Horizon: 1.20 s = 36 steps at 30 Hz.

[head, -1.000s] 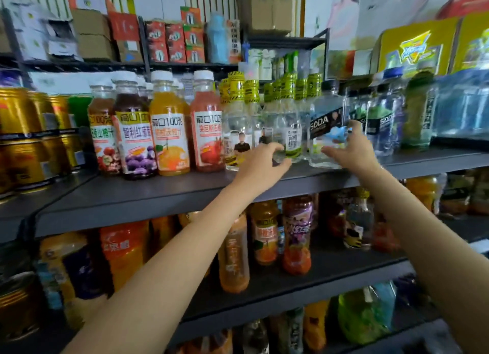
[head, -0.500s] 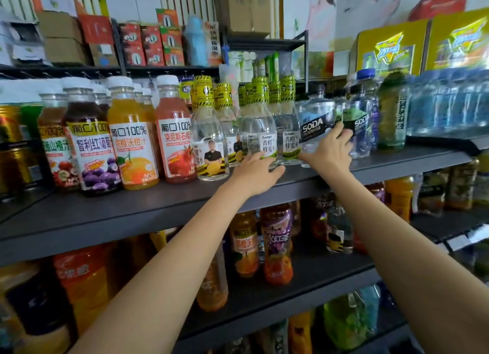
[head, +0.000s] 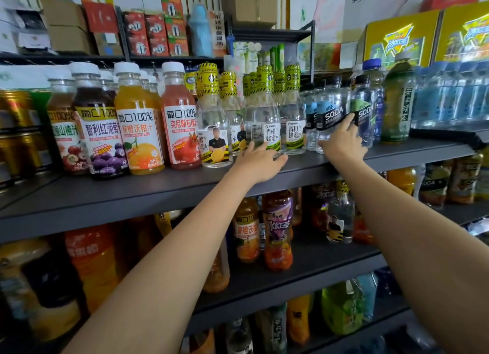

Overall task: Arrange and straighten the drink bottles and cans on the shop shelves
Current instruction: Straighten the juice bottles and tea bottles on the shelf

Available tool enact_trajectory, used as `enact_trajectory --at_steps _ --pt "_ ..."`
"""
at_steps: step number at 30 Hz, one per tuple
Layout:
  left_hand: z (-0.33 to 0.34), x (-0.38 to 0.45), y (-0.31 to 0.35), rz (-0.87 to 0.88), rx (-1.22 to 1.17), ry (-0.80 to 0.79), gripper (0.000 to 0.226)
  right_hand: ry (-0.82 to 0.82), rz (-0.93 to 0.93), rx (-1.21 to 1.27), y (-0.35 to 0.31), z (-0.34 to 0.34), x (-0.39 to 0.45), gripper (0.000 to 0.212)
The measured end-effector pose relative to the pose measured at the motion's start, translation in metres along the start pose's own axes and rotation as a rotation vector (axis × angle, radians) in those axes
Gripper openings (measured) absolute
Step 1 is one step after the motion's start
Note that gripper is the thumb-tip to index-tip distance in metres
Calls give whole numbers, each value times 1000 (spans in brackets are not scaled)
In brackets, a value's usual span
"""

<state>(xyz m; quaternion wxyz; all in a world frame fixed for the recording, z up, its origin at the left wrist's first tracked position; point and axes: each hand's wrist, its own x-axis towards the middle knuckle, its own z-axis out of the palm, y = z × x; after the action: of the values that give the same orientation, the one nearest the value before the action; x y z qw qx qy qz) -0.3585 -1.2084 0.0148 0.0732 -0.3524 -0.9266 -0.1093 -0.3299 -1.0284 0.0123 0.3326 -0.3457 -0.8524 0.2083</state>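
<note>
Dark shop shelf [head: 164, 192], left hand [head: 258, 163] spread against honey-water bottle [head: 264, 131], right hand [head: 341, 142] fingers flat on soda bottle [head: 329, 115]

— What's that shelf [head: 158, 192] made of?
— Dark grey metal, matt and smooth.
— And the soda bottles [head: 330, 115]?
— Clear glossy plastic, shiny film labels. The cans [head: 16, 110] look like polished gold metal; the boxes [head: 66, 28] are dull cardboard.

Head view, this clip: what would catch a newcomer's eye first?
Two bare arms reach up to the top shelf: the left hand touches the foot of a clear honey-water bottle, the right hand fingers a SODA bottle. To their left stands a bright row of white-capped juice bottles.
</note>
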Motion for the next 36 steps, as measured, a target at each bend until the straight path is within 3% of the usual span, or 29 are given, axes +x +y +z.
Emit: enact_trajectory --at_steps 3,6,9,12,15,20,24,26,29,31,33,36 --pt "0 -1 -2 -8 -1 23 54 -22 10 5 -2 -2 -6 78" --pt "3 -7 -5 14 -6 182 53 88 -78 123 -7 -2 -34 60" --pt "6 -40 -10 171 -173 584 34 304 -374 394 -5 10 -91 43" --pt "28 -114 -39 356 -299 917 20 345 -670 553 -13 31 -168 30" --pt "60 -178 -100 252 -301 943 19 178 -796 605 -27 63 -234 30" --pt "70 -253 -212 -166 -362 990 26 -181 -968 569 -87 134 -331 33" --pt "67 -318 -295 -357 -325 976 24 -324 -1080 593 -158 175 -398 34" --pt "66 -351 -339 -443 -274 967 26 -385 -1136 541 -195 194 -435 46" --pt "62 -394 -400 -545 -179 948 35 -382 -1129 407 -247 225 -480 66" --pt "59 -413 -436 -624 -123 893 43 -377 -997 292 -277 241 -499 74" --pt "54 -426 -462 -688 -132 816 54 -357 -826 180 -296 251 -510 76" --pt "50 -435 -485 -714 -278 720 68 -242 -756 169 -305 259 -521 70"
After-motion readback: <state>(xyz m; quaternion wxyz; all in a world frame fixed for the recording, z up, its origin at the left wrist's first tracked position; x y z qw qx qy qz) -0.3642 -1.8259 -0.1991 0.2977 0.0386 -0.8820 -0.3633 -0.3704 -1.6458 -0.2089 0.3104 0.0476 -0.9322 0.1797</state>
